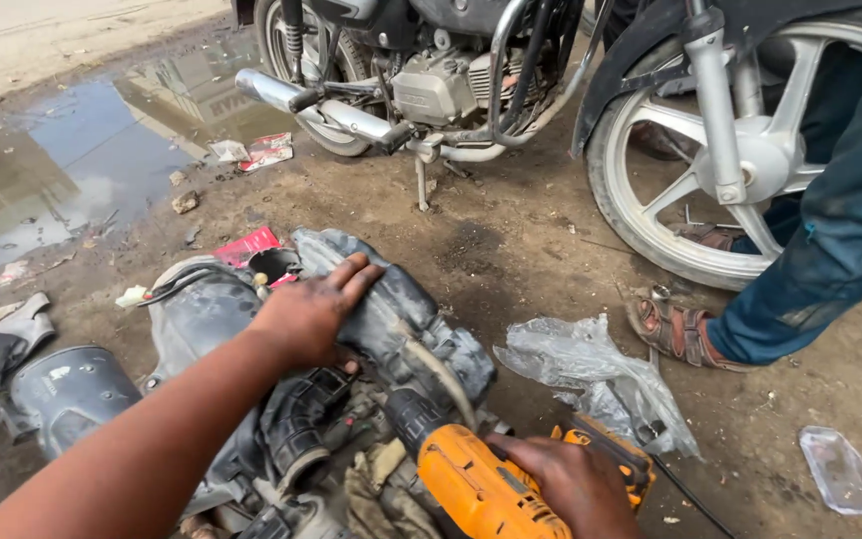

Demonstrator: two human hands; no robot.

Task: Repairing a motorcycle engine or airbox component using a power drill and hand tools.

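Orange drill [476, 489], gripped in the right hand [571, 484], points into the grey engine casing [391, 309]; the left hand [306, 314] lies open on it, steadying.

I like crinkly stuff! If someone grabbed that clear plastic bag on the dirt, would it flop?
Probably yes: the clear plastic bag lies crumpled and thin, so it would likely sag, crinkle, and feel light. It looks dusty, perhaps slightly slippery.

Matt orange plastic drill [476, 489] (scuffed), dusty grey casing [401, 309].
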